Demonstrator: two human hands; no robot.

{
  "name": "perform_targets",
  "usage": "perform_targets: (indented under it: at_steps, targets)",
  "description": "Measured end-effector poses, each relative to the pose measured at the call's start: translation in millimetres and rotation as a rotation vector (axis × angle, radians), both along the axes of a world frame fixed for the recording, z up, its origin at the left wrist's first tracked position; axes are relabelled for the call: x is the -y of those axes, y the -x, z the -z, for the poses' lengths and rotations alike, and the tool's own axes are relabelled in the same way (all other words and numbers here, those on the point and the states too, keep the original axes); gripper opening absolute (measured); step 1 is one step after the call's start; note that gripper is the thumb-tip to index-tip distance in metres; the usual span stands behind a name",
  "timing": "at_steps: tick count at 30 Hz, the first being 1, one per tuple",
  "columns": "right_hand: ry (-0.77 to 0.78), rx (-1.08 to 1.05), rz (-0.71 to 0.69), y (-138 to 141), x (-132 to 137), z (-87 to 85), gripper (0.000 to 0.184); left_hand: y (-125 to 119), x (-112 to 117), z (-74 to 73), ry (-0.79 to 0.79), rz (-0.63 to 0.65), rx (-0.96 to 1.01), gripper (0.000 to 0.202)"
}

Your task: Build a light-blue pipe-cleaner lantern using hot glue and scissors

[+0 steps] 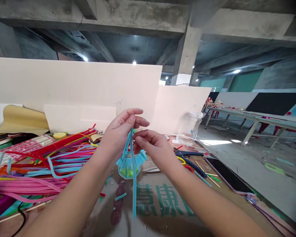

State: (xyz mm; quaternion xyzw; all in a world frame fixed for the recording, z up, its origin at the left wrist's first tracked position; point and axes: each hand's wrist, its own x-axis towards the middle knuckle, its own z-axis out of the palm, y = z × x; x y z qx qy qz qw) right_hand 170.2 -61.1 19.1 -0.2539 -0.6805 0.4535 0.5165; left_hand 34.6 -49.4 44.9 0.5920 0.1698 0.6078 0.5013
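Observation:
A light-blue pipe cleaner [134,184] hangs down from between the thumb and fingers of my left hand [120,131], which is closed on its upper end. My right hand [154,144] is just below and to the right, its thumb and forefinger pinched together at the upper part of the pipe cleaners; the exact contact is partly hidden. Behind the hanging strand sits a pleated light-blue pipe-cleaner piece [141,158] with a green inside [128,172]. Its top runs up towards my fingers, which cover part of it.
Bundles of coloured pipe cleaners [22,186] lie on the left. To the right are dark-handled pliers [194,166], a phone [228,174] near the table's edge and a clear plastic bottle [189,128]. White boards [74,85] stand along the back. Short blue scraps [120,197] lie in front.

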Motion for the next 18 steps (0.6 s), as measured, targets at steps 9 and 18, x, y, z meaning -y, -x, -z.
perform_targets:
  at_steps: [9, 18]
  targets:
    - [-0.039, 0.104, 0.166, 17.8, -8.9, 30.3, 0.015, 7.1, -2.6, 11.0, 0.024, -0.071, -0.027, 0.015]
    - [0.053, 0.121, 0.017, 12.4, -0.8, 28.6, 0.029, 9.2, -0.3, 12.3, 0.093, -0.027, -0.123, 0.021]
